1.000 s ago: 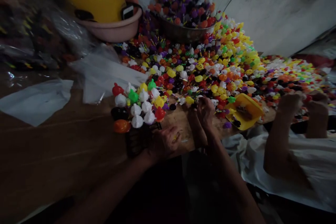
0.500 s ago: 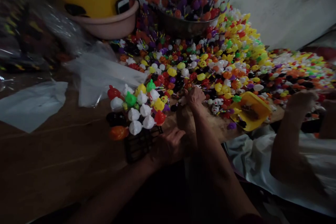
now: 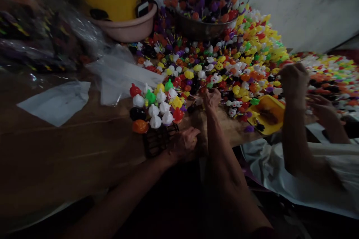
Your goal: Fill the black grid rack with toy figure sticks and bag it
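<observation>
On the counter point(image 3: 84, 145), the toy heap point(image 3: 237, 89) spans centre and right of the frame; a toy cluster point(image 3: 153, 110) sits left of centre above the rack point(image 3: 157, 142). Your left grip point(image 3: 183, 142) curls beside the rack, your right grip point(image 3: 212, 99) at the heap's near edge; opening and contents I cannot tell. Pinch singly, sparing neighbours.

Since a second ago, your right hand point(image 3: 212, 100) has reached forward to the edge of the toy pile point(image 3: 244, 67), and a white toy point(image 3: 215, 78) now shows just beyond it. A co-worker's hand point(image 3: 294, 76) has risen.
</observation>
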### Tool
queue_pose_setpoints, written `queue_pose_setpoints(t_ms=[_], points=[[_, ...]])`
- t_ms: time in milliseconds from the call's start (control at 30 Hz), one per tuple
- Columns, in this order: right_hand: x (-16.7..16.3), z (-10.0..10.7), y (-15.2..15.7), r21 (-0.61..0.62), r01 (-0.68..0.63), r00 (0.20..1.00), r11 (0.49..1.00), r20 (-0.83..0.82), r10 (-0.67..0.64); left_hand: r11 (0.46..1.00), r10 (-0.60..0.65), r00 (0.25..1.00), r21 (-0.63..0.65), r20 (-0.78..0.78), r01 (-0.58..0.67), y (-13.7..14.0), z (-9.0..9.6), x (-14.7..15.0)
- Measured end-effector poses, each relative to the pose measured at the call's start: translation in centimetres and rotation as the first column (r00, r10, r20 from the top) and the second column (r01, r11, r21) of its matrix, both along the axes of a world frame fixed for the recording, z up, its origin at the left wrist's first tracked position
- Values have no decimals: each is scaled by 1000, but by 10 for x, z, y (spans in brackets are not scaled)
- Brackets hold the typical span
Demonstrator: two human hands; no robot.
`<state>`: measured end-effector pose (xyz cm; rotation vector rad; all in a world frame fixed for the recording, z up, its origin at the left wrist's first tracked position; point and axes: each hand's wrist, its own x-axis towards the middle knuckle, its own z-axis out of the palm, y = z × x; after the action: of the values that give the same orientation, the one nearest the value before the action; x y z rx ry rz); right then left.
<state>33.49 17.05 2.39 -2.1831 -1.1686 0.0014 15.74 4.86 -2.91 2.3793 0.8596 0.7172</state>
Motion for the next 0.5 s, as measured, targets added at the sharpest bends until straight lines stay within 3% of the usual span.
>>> queue_pose_setpoints(t_ms=[167,267,333,400,500], points=[[-4,29,-29,188,-128,990,974,-26,135,1000,25,989,-5,142,-24,1,5,0],[-8,29,-79,222,-227,968,948,-52,244,997,75,972,-30,223,-70,3,13,-2],[-12,20,-119,217,-299,930,929,-154,335,990,136,942,-73,307,-119,4,19,-4],[-20,8,-154,230,-345,846,910,-344,407,977,194,891,-162,411,-138,6,25,-4],[-36,-9,-185,278,-325,633,904,-646,427,935,230,837,-352,496,-48,6,33,1]])
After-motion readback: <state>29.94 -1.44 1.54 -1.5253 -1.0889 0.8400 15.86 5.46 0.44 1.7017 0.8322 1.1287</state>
